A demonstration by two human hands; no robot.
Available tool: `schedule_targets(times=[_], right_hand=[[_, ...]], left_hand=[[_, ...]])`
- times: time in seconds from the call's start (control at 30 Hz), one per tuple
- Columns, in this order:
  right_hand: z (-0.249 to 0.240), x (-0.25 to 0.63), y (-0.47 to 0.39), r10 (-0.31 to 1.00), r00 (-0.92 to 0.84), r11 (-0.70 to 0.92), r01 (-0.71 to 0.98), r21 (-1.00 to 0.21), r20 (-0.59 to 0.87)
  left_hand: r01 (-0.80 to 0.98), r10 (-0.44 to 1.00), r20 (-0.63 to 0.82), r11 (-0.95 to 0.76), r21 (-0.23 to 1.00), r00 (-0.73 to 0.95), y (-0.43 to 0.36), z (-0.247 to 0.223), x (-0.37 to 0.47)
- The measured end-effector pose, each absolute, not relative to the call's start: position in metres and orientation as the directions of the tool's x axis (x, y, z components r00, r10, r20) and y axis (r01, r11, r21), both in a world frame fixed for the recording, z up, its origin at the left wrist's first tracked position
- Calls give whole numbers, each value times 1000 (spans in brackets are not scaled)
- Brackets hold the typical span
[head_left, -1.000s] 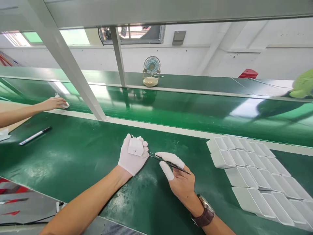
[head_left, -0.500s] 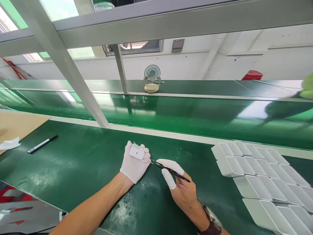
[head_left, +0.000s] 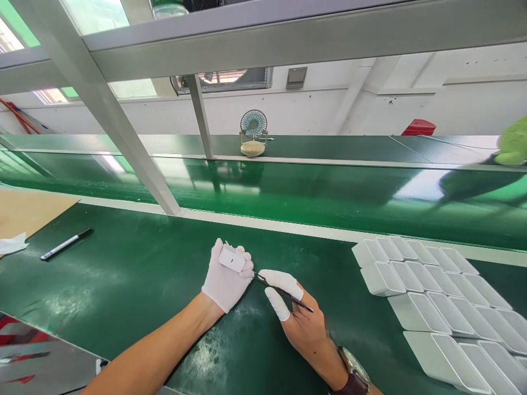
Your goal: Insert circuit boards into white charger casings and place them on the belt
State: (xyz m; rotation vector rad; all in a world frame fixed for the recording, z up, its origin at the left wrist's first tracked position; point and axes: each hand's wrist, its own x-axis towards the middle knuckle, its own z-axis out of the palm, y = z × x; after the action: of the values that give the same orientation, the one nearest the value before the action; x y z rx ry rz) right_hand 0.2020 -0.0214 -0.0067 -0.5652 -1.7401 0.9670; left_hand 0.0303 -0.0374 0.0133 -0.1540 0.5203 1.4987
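Note:
My left hand (head_left: pixel 228 280), in a white glove, is turned palm up with its fingers curled round a small white rectangular piece (head_left: pixel 231 258) that has a short dark slot. A few thin pale bits poke up behind the piece, too small to name. White finger cots cover some fingers of my right hand (head_left: pixel 294 307). That hand pinches a pair of black tweezers (head_left: pixel 286 293), whose tips reach the fingertips of the left glove. Whether the tips grip anything is too small to make out.
Rows of white plastic boxes (head_left: pixel 415 312) stand at the right of the green table (head_left: pixel 135 274). A marker pen (head_left: pixel 66 244) lies left, near a tan board (head_left: pixel 37 211). Behind run a green conveyor belt (head_left: pixel 308 192) and a slanted metal post (head_left: pixel 119 137). A small fan (head_left: pixel 253 131) stands beyond.
The tweezers and my right hand have shifted slightly left, closer to the left glove. The white piece is tilted a little differently. The whole view has moved slightly.

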Motion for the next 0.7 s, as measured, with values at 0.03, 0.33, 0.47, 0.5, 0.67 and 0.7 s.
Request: schedule_targets(times=[0.03, 0.33, 0.47, 0.5, 0.67, 0.7], right_hand=[[-7, 202, -21, 757, -367, 560, -62, -826, 540], [1, 207, -15, 914, -184, 364, -26, -931, 363], [3, 207, -11, 931, -134, 336, -42, -941, 339], [2, 207, -10, 924, -145, 354, -30, -935, 355], [-4, 210, -6, 799, -191, 585, 33, -810, 570], [-4, 211, -6, 744, -205, 658, 56, -751, 636]], left_hand=[[-964, 909, -415, 88, 250, -25, -37, 13, 31], [290, 896, 52, 87, 953, -441, -40, -2, 36], [506, 942, 153, 20, 862, -299, -42, -22, 37], [491, 954, 129, 22, 871, -271, -42, -25, 35], [469, 969, 151, -43, 882, -196, -40, 4, 14], [504, 946, 205, -52, 862, -253, -42, 18, 10]])
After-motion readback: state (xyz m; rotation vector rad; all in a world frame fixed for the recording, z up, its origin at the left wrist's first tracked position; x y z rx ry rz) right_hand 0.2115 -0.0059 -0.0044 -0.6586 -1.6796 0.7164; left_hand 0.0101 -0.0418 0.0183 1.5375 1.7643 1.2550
